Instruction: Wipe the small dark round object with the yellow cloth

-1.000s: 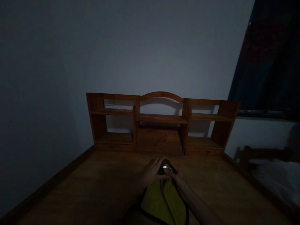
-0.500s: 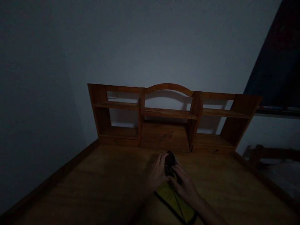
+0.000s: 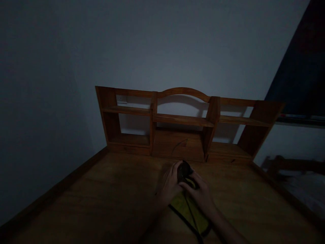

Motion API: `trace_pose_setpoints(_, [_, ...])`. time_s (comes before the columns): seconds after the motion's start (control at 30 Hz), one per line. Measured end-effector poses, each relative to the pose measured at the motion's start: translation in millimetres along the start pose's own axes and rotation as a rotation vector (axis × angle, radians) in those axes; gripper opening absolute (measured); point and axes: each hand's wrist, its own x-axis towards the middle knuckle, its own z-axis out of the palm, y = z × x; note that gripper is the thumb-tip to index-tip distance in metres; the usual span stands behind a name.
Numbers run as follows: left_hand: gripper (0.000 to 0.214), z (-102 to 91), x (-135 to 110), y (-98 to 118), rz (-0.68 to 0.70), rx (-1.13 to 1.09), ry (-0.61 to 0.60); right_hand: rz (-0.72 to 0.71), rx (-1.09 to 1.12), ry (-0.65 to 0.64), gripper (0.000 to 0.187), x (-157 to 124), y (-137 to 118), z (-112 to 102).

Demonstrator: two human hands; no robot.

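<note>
In the dim light I hold a dark, rounded, shiny object (image 3: 183,169) above the desk; its exact kind is too dark to make out. My left hand (image 3: 169,187) is closed around its left side, fingers over the top. From the right, my right hand (image 3: 203,194) grips it too, with the thumb across the near side. Below both hands lies a flat yellow-green pouch or cloth (image 3: 199,218) with black edging, and a thin dark line runs along it. A small yellowish patch shows between the right thumb and fingers.
A wooden desktop (image 3: 101,200) with raised side edges spreads around my hands. At its back stands a wooden shelf unit (image 3: 182,119) against the pale wall (image 3: 162,44). A wall socket (image 3: 122,99) shows through the left shelf. On the right are a dark board (image 3: 302,78) and a wooden rail (image 3: 299,165).
Both hands and the dark object have shifted slightly up in view, and the object has turned a little. The yellowish patch by the right thumb shows more. The view itself has tilted slightly.
</note>
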Motion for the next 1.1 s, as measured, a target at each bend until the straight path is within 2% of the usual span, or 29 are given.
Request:
trace_pose_setpoints(0.07, [0.083,3.3,2.5,-1.5,-0.063,-0.106,0.045,0.162,0.074,0.059,0.024,1.9,-5.0,0.0])
trace_pose_setpoints(0.2, [0.078,5.5,7.0,-6.6,-0.092,-0.129,0.118,0.365,0.252,0.018,0.030,8.3,-5.7,-4.7])
trace_pose_setpoints(0.3, [0.076,4.5,7.1,-7.2,-0.040,-0.078,0.126,0.429,0.334,0.062,0.033,11.8,1.1,-8.0])
trace_pose_setpoints(0.4, [0.079,3.9,4.3,-4.3,0.004,-0.046,0.041,0.462,0.384,0.137,0.034,11.7,8.0,-8.5])
trace_pose_setpoints(0.5, [0.088,5.1,1.3,0.0,0.006,-0.049,-0.009,0.451,0.413,0.179,0.035,9.8,10.5,-7.4])
trace_pose_setpoints(0.57, [0.088,6.9,0.5,2.6,-0.019,-0.116,0.008,0.441,0.414,0.197,0.034,8.9,9.7,-6.7])
trace_pose_setpoints(0.63, [0.086,9.0,1.2,3.9,-0.076,-0.225,0.054,0.440,0.414,0.205,0.032,9.0,8.2,-6.7])
trace_pose_setpoints(0.7, [0.081,11.2,4.0,2.9,-0.192,-0.374,0.132,0.430,0.403,0.199,0.030,9.8,6.9,-7.5])
trace_pose_setpoints(0.8, [0.058,13.1,11.9,-4.9,-0.445,-0.797,0.194,0.413,0.371,0.204,0.029,11.3,6.6,-8.4])
trace_pose_setpoints(0.83, [0.051,13.1,15.0,-9.1,-0.517,-0.997,0.180,0.413,0.362,0.218,0.029,11.5,7.0,-8.2])
trace_pose_setpoints(0.93, [0.052,10.1,21.6,-23.9,-0.662,-1.469,0.035,0.417,0.357,0.254,0.029,10.9,9.0,-5.8])
trace_pose_setpoints(1.0, [0.052,6.2,22.7,-33.1,-0.679,-1.602,-0.011,0.413,0.359,0.260,0.029,9.5,10.2,-3.1])
trace_pose_setpoints(1.1, [0.053,0.2,21.3,-41.9,-0.724,-1.623,-0.063,0.390,0.336,0.263,0.025,6.3,9.7,1.1])
